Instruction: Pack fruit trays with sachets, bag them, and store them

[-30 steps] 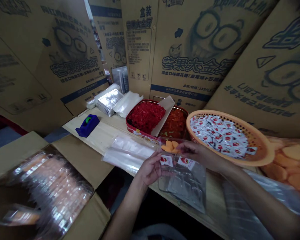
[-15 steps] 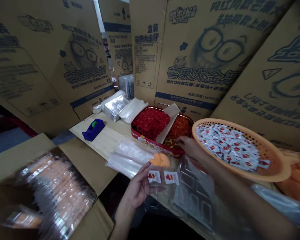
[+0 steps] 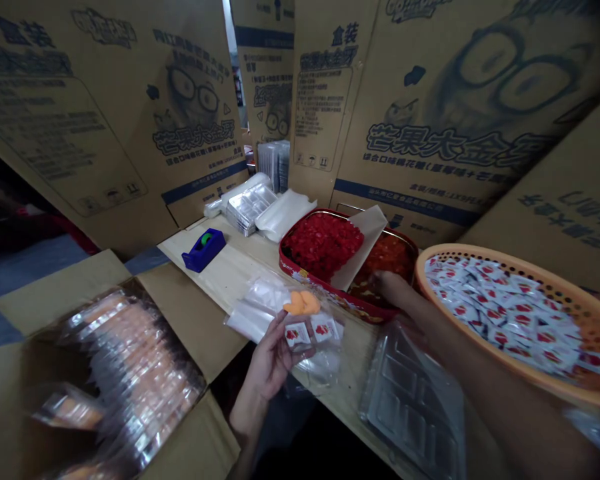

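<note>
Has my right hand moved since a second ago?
Yes. Against the red tin, your right hand has gone forward, from in front of it to the orange pieces in its right side.

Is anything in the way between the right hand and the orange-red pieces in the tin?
Nothing visible: the right hand is at the red tin, on the side with the orange-red pieces. The pale slanted divider stands to its left, toward the bright red pieces. Whether the fingertips touch anything is too dark to tell.
</note>
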`<state>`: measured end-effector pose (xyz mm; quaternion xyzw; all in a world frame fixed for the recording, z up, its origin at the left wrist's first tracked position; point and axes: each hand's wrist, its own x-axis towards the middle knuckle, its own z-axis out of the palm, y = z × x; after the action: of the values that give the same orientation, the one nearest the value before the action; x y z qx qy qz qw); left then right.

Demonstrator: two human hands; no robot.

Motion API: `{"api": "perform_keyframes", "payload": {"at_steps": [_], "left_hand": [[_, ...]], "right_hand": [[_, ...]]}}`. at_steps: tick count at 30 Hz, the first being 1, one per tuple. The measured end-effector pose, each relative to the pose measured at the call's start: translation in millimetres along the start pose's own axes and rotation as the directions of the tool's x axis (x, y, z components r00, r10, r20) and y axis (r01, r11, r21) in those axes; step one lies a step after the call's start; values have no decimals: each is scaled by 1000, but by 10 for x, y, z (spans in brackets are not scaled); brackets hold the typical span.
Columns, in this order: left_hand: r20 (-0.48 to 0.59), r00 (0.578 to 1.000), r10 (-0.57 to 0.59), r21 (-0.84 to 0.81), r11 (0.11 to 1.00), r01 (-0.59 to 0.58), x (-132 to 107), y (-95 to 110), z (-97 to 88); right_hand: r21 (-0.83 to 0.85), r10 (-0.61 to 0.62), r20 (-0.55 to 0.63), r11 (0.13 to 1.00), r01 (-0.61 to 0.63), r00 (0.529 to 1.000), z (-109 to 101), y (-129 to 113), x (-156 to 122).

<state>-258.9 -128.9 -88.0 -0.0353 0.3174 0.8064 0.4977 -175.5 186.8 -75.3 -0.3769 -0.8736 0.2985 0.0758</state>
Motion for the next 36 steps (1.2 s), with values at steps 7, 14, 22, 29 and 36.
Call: {"api": "perform_keyframes", "payload": {"at_steps": [7, 14, 22, 29, 36], "left_hand": [[-4, 998, 66, -9, 998, -66, 76, 79, -40], [-16, 998, 60, -64, 996, -61, 115, 82, -51], [20, 998, 54, -76, 996, -52, 155, 68, -129], [-26, 999, 34, -65, 997, -36, 156, 74, -114], [4, 998, 55, -43, 998, -55, 164, 50, -134]], "right_hand": [[389, 70, -1, 919, -64, 998, -292, -210, -256], [655, -9, 338, 721, -228, 941, -260, -774, -810], [479, -175, 610, 858, -183, 773, 174, -1042, -1075], [526, -144, 561, 823, -216, 815, 141, -996, -1088], [627, -156, 495, 744, -228, 855, 241, -1213, -1205]]}}
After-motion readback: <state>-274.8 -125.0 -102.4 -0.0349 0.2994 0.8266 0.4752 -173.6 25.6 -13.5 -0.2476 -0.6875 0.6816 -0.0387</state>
